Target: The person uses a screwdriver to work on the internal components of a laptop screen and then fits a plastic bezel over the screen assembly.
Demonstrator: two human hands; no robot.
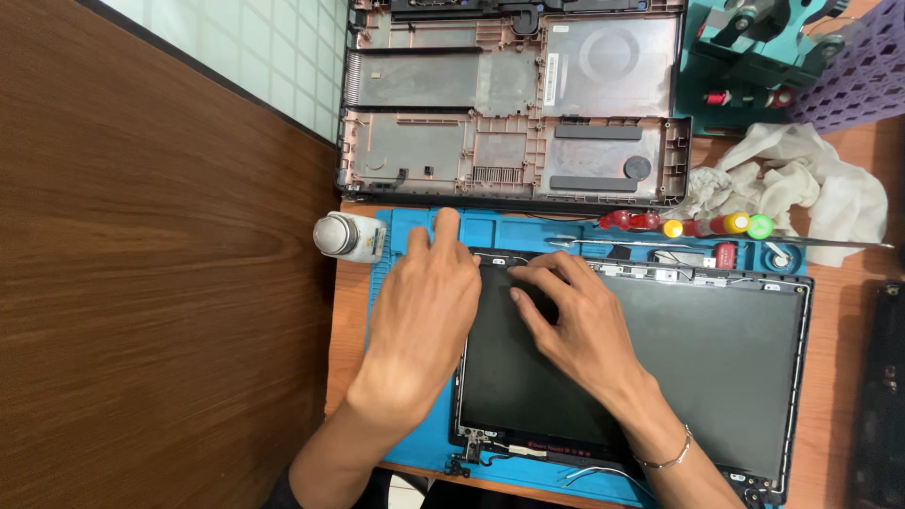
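Observation:
A laptop screen panel lies dark side up on a blue work mat, with hinges and thin cables at its near edge. My left hand rests flat at the panel's left edge, fingers spread over the mat and the frame. My right hand lies on the dark glass, its fingertips at the panel's top left corner by a thin wire. Neither hand holds anything. A thin bracelet circles my right wrist.
An empty laptop bottom shell lies beyond the mat. A small white bottle lies at the mat's left corner. Screwdrivers with coloured handles line the mat's far edge. A crumpled white cloth, teal tool stand and purple basket sit at right.

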